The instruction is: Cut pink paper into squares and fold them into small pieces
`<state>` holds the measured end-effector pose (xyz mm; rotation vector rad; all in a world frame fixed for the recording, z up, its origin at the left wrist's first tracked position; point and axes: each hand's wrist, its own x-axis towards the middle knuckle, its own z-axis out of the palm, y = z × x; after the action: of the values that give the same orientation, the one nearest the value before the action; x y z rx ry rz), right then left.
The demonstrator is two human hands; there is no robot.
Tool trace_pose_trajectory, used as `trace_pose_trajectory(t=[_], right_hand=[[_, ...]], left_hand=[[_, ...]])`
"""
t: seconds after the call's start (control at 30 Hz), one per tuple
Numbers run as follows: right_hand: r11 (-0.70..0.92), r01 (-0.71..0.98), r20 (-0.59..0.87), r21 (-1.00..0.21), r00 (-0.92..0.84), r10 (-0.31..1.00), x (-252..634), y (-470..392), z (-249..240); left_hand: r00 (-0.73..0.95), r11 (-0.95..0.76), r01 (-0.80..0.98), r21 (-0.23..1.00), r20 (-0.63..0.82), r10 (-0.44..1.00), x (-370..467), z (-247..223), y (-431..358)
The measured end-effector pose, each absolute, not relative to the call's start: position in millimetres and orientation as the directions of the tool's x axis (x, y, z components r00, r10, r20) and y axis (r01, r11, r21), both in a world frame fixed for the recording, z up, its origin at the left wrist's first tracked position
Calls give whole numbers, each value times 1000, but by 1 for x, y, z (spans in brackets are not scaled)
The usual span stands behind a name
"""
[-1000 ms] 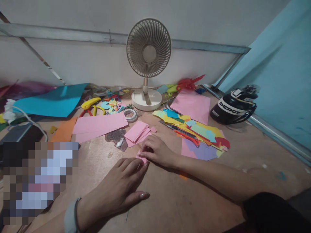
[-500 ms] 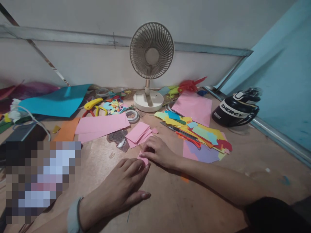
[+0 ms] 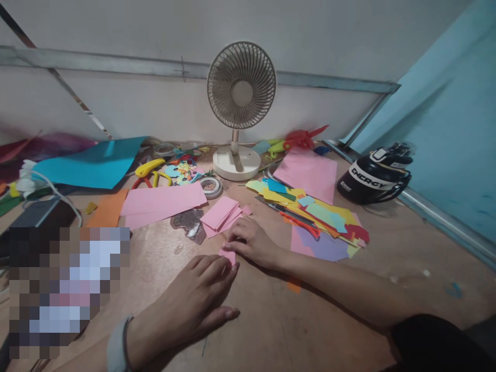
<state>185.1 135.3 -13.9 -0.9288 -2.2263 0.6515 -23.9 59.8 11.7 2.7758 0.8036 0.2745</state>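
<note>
Left fingers point(image 3: 212, 266): flattened, unclosed, thumb well apart, tips on the slip point(image 3: 229, 256).
Right fingers point(image 3: 236, 229): curled, pinching its far side.
Table point(image 3: 271, 320): brown, smooth, faintly glossy.
Strips point(image 3: 163, 199): long, flat, matt pink.
Stack point(image 3: 219, 213): thin pink rectangles, just beyond the right fingers.
Slip: small pink paper on the table, between both sets of fingers; lining up or creasing seems in hand, and the next move calls for light, even pressure.

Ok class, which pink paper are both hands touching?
The small pink piece at the fingertips of the left hand and right hand; the pink stack, long pink strips and large pink sheet lie beyond it.
</note>
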Motion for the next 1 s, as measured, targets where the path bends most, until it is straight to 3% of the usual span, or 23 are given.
trace_pose_trajectory(t=[0.5, 0.67, 0.83, 1.0], right_hand=[[643, 435, 362, -631, -567, 740, 184, 135, -14], [577, 490, 355, -653, -475, 805, 185, 137, -12], [453, 404, 196, -795, -536, 821, 199, 138, -1], [433, 402, 91, -807, -640, 763, 208, 140, 7]], left_hand=[[825, -835, 508, 212, 159, 542, -25, 5, 58], [828, -834, 505, 222, 149, 541, -25, 8, 58], [820, -825, 503, 255, 159, 549, -24, 10, 58], [825, -825, 499, 263, 148, 546, -23, 11, 59]])
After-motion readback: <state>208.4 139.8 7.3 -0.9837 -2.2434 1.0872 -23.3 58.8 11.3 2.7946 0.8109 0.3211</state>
